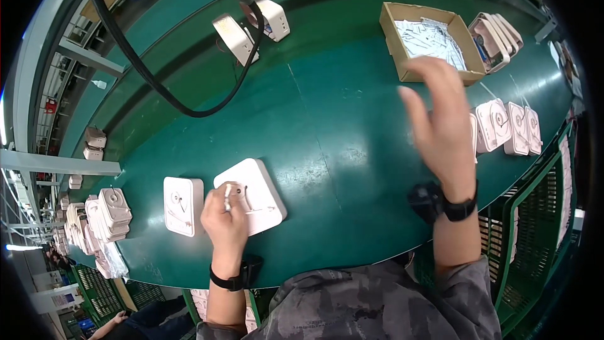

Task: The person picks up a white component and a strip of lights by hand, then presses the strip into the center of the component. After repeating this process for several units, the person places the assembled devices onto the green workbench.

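Head view: our left hand (225,226) is over the near left part of a white box (257,196), which lies flat on the green table (352,220). Its fingers are curled in, with a small pale piece (228,192) pinched between the thumb and forefinger. That piece sits right at the fingertips, above the top face of the box; we cannot tell whether it touches the face, nor exactly what it is. The box reaches out beyond the fingers to the right and away from us, and a thin dark curved line (247,196) shows on it just beside them.

Our right hand (443,113) is empty as far as we can see, its thumb spread away from the loosely bent fingers. In the view, those fingers overlap the near side of a cardboard box (396,47) filled with small white pieces (434,41); we cannot tell whether they touch it.

Just left of the white box we have a second white box (183,206), apart from our fingers. More white boxes (494,127) stand in a row beyond our right hand, and a stack of white boxes (113,208) is at the far left. Pale frames (497,41) lean beside the cardboard box, and a black cable (154,85) loops over the back of the table.
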Motion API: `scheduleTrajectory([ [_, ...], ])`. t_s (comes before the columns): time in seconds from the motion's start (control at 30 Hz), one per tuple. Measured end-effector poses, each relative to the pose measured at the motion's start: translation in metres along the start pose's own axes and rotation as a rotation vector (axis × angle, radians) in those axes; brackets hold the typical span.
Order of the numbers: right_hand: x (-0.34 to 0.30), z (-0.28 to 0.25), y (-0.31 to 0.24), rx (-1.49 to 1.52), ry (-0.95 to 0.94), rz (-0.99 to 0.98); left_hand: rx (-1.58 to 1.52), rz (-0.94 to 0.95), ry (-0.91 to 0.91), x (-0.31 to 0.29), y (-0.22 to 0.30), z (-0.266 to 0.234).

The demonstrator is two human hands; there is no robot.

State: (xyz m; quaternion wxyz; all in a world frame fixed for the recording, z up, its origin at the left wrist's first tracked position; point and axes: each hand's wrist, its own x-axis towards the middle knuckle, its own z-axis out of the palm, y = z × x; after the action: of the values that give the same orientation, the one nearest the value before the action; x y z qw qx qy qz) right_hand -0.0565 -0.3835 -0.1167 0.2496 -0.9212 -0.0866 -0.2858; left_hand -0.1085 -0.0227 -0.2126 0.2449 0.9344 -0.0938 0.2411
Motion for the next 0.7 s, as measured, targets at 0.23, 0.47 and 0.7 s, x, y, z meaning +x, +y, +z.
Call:
scheduleTrajectory([
  [0.23, 0.158, 0.216, 0.035, 0.028, 0.055, 0.134, 0.109, -0.070, -0.032, 0.014, 0.012, 0.004],
  [0.47, 0.155, 0.222, 0.066, 0.376, -0.066, 0.344, 0.370, -0.273, -0.020, 0.035, -0.079, -0.024],
  [0.7, 0.014, 0.116, -0.031, 0.109, 0.037, -0.102, 0.237, -0.297, 0.011, 0.073, -0.032, -0.065],
])
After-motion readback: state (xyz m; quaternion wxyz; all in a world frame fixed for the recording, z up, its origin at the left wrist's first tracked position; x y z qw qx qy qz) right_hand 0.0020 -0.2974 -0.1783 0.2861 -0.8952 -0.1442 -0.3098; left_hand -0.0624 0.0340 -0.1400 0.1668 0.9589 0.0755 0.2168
